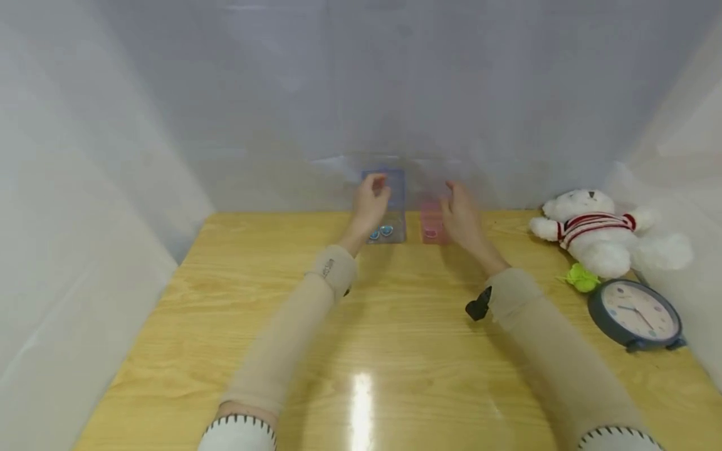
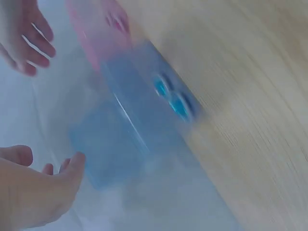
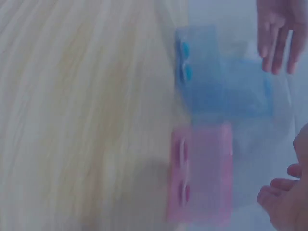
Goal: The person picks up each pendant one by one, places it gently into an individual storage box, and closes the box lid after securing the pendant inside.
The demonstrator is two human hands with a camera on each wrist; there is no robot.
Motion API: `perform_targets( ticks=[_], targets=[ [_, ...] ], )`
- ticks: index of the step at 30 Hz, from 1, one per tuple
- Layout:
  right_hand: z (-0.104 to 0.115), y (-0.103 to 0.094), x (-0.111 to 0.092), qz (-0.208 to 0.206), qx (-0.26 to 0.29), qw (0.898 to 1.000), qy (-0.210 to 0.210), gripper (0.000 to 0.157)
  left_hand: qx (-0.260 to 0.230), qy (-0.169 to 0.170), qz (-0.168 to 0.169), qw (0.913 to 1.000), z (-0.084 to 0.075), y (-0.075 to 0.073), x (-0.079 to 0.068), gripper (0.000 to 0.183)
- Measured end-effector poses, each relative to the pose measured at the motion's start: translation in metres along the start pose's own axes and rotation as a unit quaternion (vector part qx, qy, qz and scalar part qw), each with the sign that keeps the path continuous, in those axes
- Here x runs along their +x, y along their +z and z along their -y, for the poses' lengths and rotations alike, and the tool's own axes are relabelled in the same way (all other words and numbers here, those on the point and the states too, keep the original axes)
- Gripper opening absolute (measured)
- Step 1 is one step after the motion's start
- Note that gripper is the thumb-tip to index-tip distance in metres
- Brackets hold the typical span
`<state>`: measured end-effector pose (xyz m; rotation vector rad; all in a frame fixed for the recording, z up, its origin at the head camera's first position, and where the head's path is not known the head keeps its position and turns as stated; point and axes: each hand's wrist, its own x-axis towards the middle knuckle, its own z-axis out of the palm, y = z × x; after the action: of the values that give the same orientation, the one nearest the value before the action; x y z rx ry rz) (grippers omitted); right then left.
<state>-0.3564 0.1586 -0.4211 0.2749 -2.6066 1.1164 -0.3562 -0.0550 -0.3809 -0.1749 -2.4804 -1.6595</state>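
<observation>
A translucent blue box point(image 1: 397, 222) stands at the table's back edge, its lid raised towards the backdrop; two bright blue ovals point(image 2: 178, 103) mark its front. My left hand point(image 1: 371, 203) hovers in front of the raised lid, fingers loosely bent and holding nothing. Just to the right is a smaller translucent pink box point(image 3: 207, 173), its lid apparently down, with pink ovals on the front. Beside that box my right hand point(image 1: 464, 216) is held with fingers relaxed and apart from it in the right wrist view. Both wrist views are blurred.
On the right side of the wooden table point(image 1: 254, 300) lie a white plush bear point(image 1: 598, 228) in a striped sweater, a green flower-like piece point(image 1: 582, 277) and a round dark-rimmed clock point(image 1: 640, 313). A pale sheet point(image 1: 271, 125) hangs behind the back edge.
</observation>
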Motion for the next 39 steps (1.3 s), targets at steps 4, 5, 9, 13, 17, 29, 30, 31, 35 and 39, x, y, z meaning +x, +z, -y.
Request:
perform_targets(
  ticks=[4, 5, 9, 13, 17, 29, 30, 31, 35, 39],
  targets=[
    [0.024, 0.014, 0.008, 0.039, 0.045, 0.998, 0.014, 0.053, -0.01, -0.054, -0.002, 0.9985, 0.016, -0.029, 0.007, 0.048],
    [0.029, 0.018, 0.01, 0.053, 0.063, 0.996, 0.022, 0.055, -0.007, -0.066, 0.003, 0.9978, 0.02, -0.035, 0.008, 0.049],
    [0.044, 0.032, 0.018, 0.112, 0.127, 0.984, 0.059, 0.064, 0.014, -0.081, 0.024, 0.9963, 0.034, -0.046, 0.013, 0.053],
    [0.051, 0.04, 0.021, 0.166, 0.161, 0.968, 0.092, 0.075, 0.016, -0.08, 0.043, 0.9958, 0.041, -0.042, 0.019, 0.056],
    [0.053, 0.045, 0.024, 0.171, 0.187, 0.962, 0.106, 0.077, 0.008, -0.083, 0.058, 0.9949, 0.041, -0.038, 0.023, 0.058],
    [0.059, 0.054, 0.024, 0.13, 0.219, 0.961, 0.103, 0.071, -0.018, -0.087, 0.048, 0.9949, 0.042, -0.037, 0.02, 0.063],
    [0.059, 0.055, 0.024, 0.126, 0.219, 0.962, 0.102, 0.071, -0.018, -0.081, 0.044, 0.9955, 0.042, -0.038, 0.02, 0.062],
    [0.06, 0.055, 0.024, 0.123, 0.218, 0.963, 0.102, 0.07, -0.02, -0.076, 0.04, 0.9961, 0.042, -0.038, 0.02, 0.061],
    [0.058, 0.057, 0.022, 0.106, 0.214, 0.966, 0.098, 0.068, -0.027, -0.067, 0.019, 0.9972, 0.044, -0.039, 0.019, 0.058],
    [0.055, 0.058, 0.016, 0.095, 0.186, 0.974, 0.09, 0.063, -0.019, -0.077, 0.016, 0.9967, 0.047, -0.039, 0.015, 0.051]
  ],
)
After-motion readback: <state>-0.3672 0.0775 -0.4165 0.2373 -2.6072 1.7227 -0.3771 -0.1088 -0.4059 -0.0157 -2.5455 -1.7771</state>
